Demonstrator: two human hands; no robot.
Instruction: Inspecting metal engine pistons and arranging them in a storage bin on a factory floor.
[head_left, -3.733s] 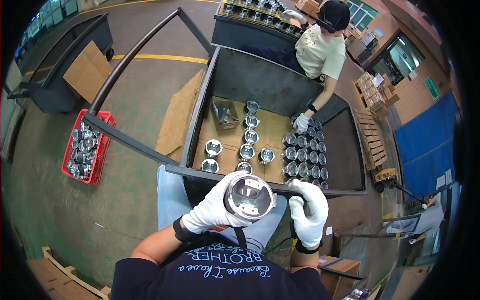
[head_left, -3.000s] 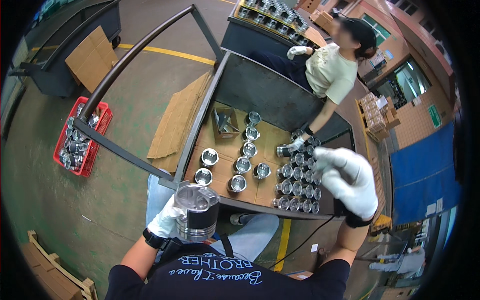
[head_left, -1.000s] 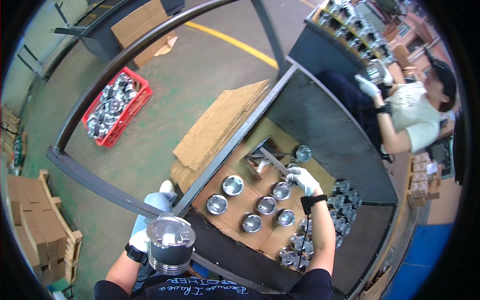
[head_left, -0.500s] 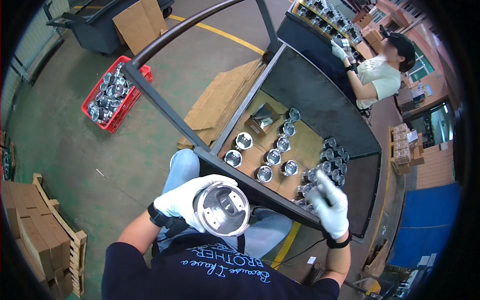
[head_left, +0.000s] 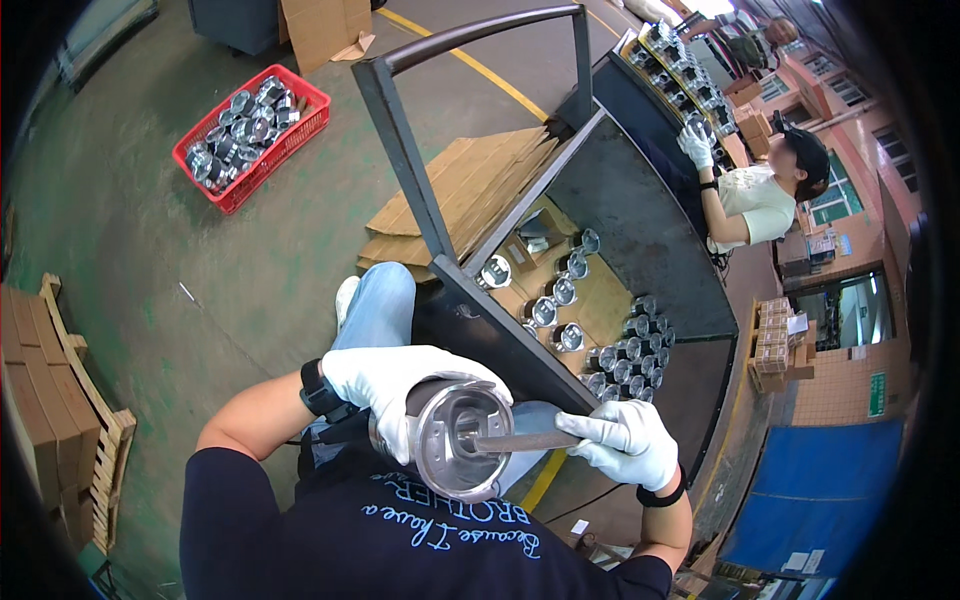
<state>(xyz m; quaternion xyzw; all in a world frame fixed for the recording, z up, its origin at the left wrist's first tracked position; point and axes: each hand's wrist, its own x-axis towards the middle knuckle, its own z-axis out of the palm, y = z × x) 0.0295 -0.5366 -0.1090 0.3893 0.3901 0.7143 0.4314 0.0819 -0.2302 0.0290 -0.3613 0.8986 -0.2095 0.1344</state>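
My left hand (head_left: 385, 385), in a white glove, is wrapped round a shiny metal piston (head_left: 432, 458). The piston's hollow side is turned up and toward the right. Between the gloved fingers and thumb of my right hand (head_left: 628, 446) is a flat grey file (head_left: 528, 441). Its far end reaches into the piston's hollow, where I cannot tell exactly what it touches. Just beyond my hands is a dark metal bin cart (head_left: 655, 215). Cardboard lines its floor, and several pistons (head_left: 566, 337) stand there, some loosely spaced, others packed in rows at the right.
A red basket (head_left: 268, 178) full of pistons sits on the floor at the far left. Flattened cardboard (head_left: 450, 190) leans by the cart's handle frame (head_left: 405, 150). Boxes on a wooden pallet (head_left: 115, 440) stand at left. A co-worker (head_left: 750, 200) handles a piston at the far right.
My right hand has come down from over the cart to the piston, with the file now in its fingers. The piston has tilted toward the right. The whole view has shifted.
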